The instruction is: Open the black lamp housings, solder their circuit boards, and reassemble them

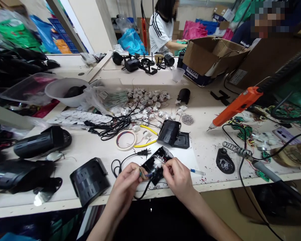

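Note:
A black plastic housing (147, 163) lies open at the table's front edge, with a white part (158, 162) and thin wires inside. My left hand (127, 179) pinches a small circuit board (141, 173) at the housing's left side. Over the right side, my right hand (178, 174) has thumb and forefinger closed on what looks like a thin wire beside the white part. A black power cord with a two-pin plug (143, 152) lies just behind the housing. Another black cover (168, 132) rests farther back. To the left stands a curved black shell (89, 180).
An orange electric screwdriver (237, 106) hangs at the right. Below it, a soldering iron (266, 170) sits in a coil holder (237, 149). Several small white motors (147, 97) are heaped mid-table, near a tape roll (125, 140). A person (163, 30) works across the table by a cardboard box (203, 60).

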Tool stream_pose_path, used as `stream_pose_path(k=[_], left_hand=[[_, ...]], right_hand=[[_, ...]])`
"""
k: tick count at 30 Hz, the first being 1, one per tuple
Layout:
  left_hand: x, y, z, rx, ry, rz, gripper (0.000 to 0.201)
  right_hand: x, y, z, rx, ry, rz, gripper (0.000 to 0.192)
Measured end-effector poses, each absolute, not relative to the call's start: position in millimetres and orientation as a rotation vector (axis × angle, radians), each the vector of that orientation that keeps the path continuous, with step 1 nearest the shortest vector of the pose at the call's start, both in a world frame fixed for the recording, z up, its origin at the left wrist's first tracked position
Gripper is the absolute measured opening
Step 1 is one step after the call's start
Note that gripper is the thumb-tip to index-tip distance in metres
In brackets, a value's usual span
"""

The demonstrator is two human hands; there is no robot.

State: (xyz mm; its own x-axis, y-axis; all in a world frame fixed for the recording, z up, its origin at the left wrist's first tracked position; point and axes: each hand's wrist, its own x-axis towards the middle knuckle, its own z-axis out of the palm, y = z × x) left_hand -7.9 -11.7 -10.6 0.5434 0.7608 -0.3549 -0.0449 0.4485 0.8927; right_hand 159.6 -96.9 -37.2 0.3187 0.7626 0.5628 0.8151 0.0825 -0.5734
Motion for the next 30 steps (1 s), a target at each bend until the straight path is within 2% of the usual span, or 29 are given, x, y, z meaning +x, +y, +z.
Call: stream_pose_path(k=[8,18,23,30], left_hand=[[-22.9,-11.4,-4.5,1.057,0.943,0.565,0.031],[-19.8,-10.8,8.1,0.556,0.646,0.342,0.026],[-22.7,-10.0,8.4,0.560,0.623,0.291,0.034],[-32.3,-9.1,2.1,0.671,0.774,0.310,0.033]], right_hand=[[159.9,-99.2,-37.3,-1.652,-1.473,-0.037,0.019],[163.7,-102.0,-33.6,-1.627,-1.499,0.047,0.016],[167.4,-113.6,-33.9,-1.628,-1.442,0.081,0.004],[161.4,-123.1,-39.4,-1.649,-1.376,0.151,0.006]])
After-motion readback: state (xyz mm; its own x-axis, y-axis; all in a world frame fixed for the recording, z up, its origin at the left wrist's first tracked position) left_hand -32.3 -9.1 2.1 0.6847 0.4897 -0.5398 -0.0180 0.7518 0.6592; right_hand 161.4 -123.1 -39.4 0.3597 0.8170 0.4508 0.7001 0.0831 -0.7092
